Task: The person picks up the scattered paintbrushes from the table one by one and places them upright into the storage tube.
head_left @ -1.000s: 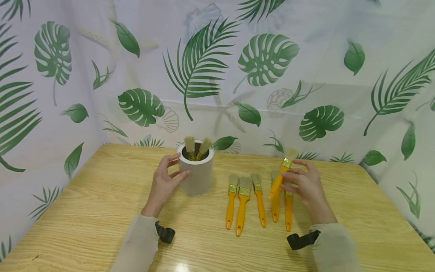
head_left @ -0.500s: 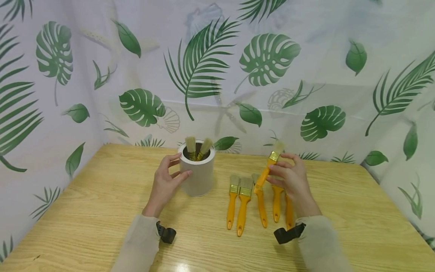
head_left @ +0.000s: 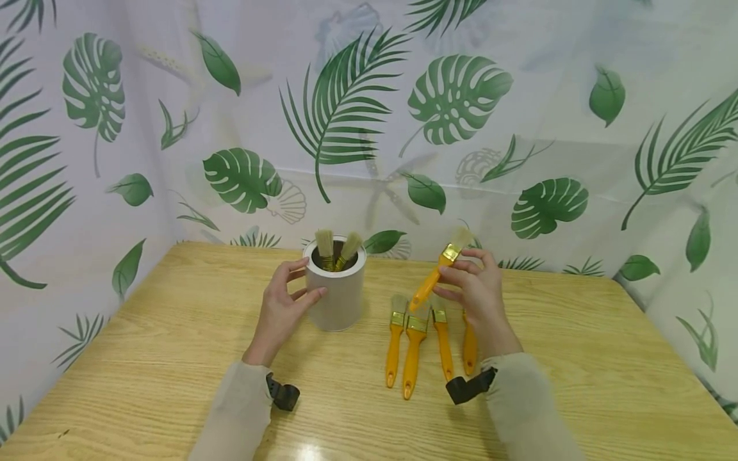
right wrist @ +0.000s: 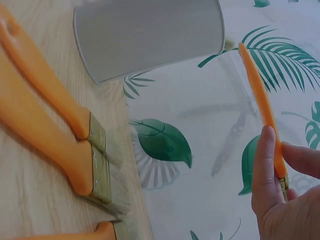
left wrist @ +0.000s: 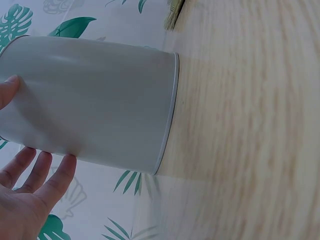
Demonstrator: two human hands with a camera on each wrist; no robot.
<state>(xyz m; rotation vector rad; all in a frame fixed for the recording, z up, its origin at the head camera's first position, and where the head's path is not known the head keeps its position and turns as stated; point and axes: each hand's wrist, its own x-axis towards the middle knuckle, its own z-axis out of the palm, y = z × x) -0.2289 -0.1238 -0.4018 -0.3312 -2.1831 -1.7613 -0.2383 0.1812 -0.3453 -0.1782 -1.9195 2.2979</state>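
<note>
My left hand (head_left: 280, 315) holds the side of a pale grey can (head_left: 338, 304) with a white rim, its thumb and fingertips spread around the wall in the left wrist view. Two paintbrushes (head_left: 325, 248) stand in the can, bristles up. To the right, my right hand (head_left: 480, 291) pinches another paintbrush (head_left: 428, 287) by its orange handle. That brush tilts, bristles up and right, handle end toward the can. In the right wrist view the held handle (right wrist: 261, 95) lies between thumb and fingers, apart from the can.
Several orange-handled paintbrushes (head_left: 411, 362) lie in a row on the wooden table (head_left: 144, 358), right of the can and partly below my right hand and wrist camera. A leaf-patterned cloth (head_left: 369, 128) rises behind the table's back edge.
My right hand has moved left with the paintbrush, over the row of brushes and closer to the can. The left hand stays at the can.
</note>
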